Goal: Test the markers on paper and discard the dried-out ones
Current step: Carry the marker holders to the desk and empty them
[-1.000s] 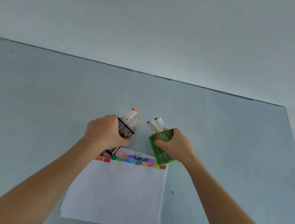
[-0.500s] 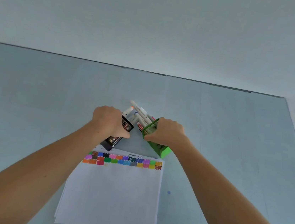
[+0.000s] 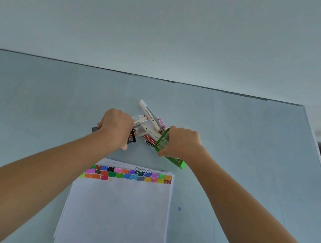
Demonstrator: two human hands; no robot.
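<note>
Between both grips, spilled markers [image 3: 149, 120].

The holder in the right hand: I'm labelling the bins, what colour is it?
Green mesh holder, tipped over in the right hand; head view.

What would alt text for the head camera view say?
Two hands tip mesh holders on a table: left hand grips a black holder, right hand a green holder, spilling markers beyond swatch-covered paper.
</note>
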